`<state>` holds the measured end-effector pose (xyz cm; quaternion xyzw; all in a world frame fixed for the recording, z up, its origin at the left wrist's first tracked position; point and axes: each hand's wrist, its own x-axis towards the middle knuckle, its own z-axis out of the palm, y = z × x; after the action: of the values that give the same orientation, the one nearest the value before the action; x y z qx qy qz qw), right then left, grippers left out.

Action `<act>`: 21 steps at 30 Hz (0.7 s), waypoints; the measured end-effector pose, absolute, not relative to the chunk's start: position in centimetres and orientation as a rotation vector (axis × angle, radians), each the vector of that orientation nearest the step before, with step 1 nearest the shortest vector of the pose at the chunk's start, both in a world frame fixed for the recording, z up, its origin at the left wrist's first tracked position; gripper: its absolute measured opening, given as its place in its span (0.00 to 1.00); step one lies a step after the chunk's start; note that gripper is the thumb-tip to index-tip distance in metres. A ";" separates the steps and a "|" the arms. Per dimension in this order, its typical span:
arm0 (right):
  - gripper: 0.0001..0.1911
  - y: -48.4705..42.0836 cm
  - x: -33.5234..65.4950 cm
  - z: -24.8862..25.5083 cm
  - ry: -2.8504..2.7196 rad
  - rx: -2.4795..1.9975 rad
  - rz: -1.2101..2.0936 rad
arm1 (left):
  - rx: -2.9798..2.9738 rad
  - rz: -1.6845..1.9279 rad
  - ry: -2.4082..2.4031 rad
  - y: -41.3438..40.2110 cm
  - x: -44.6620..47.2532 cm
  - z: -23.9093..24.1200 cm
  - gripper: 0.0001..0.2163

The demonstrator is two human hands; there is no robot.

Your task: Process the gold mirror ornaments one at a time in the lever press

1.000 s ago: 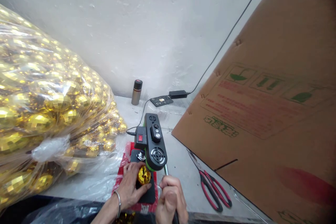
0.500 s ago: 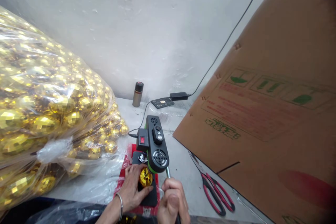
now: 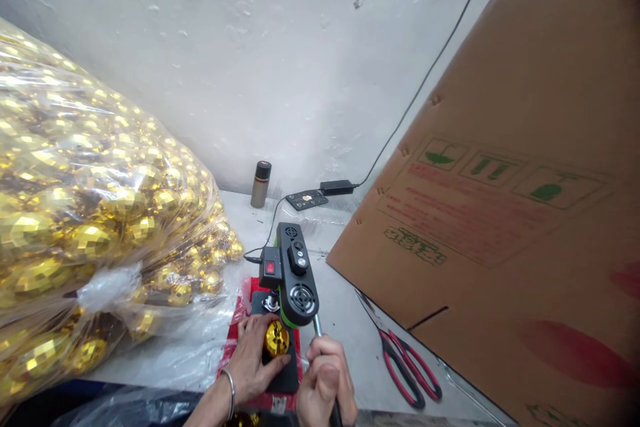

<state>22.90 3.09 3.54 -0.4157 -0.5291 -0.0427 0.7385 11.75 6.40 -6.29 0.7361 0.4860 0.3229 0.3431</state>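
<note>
A cardboard box (image 3: 500, 100) closes off the right, its green pictograms visible, its red print too blurred to read. Opposite, a clear bag (image 3: 111, 287) of gold balls crowds the table (image 3: 347, 340), whose bare strip lies between the black press (image 3: 299, 273) and red-handled scissors (image 3: 407, 363), above the front edge. The right hand (image 3: 327, 383) wraps the lever (image 3: 317, 327); the left hand (image 3: 254, 355) curves half open. A dark-capped bottle (image 3: 261, 185) stands behind. Between left thumb and fingers sits one gold ball (image 3: 277, 338), below the press head.
</note>
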 end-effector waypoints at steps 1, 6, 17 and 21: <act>0.24 3.1 22.9 3.3 -1.165 -0.913 -0.096 | 1.917 0.841 1.262 6.4 11.7 -6.3 0.24; 0.23 3.1 23.6 0.9 -1.236 -0.923 -0.118 | 1.930 0.885 1.253 6.4 11.8 -6.7 0.24; 0.17 2.5 25.7 4.7 -1.419 -0.998 0.007 | 1.901 0.923 1.270 6.5 11.8 -7.1 0.26; 0.19 2.5 25.4 8.6 -1.364 -1.016 0.108 | 1.940 1.034 1.319 4.3 11.1 -9.8 0.25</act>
<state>25.36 2.52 8.65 -0.4487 -0.6026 0.0476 0.6583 11.11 4.27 -9.79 0.7254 0.4930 0.3867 0.2849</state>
